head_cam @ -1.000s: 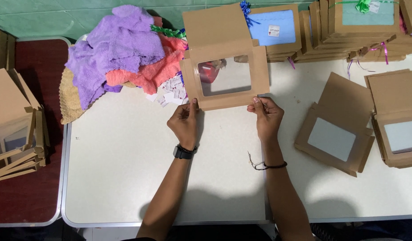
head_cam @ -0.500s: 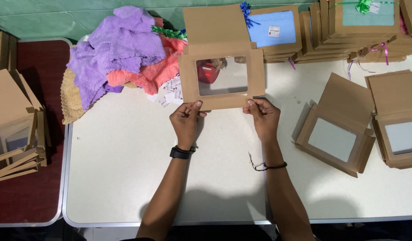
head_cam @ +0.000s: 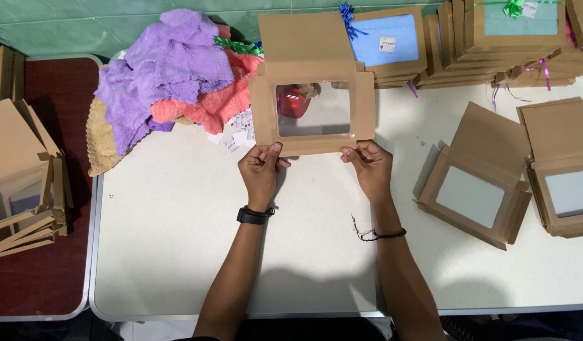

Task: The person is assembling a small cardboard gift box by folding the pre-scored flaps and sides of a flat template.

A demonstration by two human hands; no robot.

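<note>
Brown cardboard box lid (head_cam: 312, 107) with a clear window, held flat above the white table, back flap raised. Pinched at its near edge, both lower corners.

The box (head_cam: 312, 108) now lies squarer in the upper middle of the frame than a second ago, when its right end dipped lower, and its near edge sits a little higher. The left hand (head_cam: 261, 170) and right hand (head_cam: 369, 165) stand closer together under that edge, each pinching a lower corner, where earlier they were spread wider. Through the window, the red thing (head_cam: 293, 100) now shows at the left.
</note>
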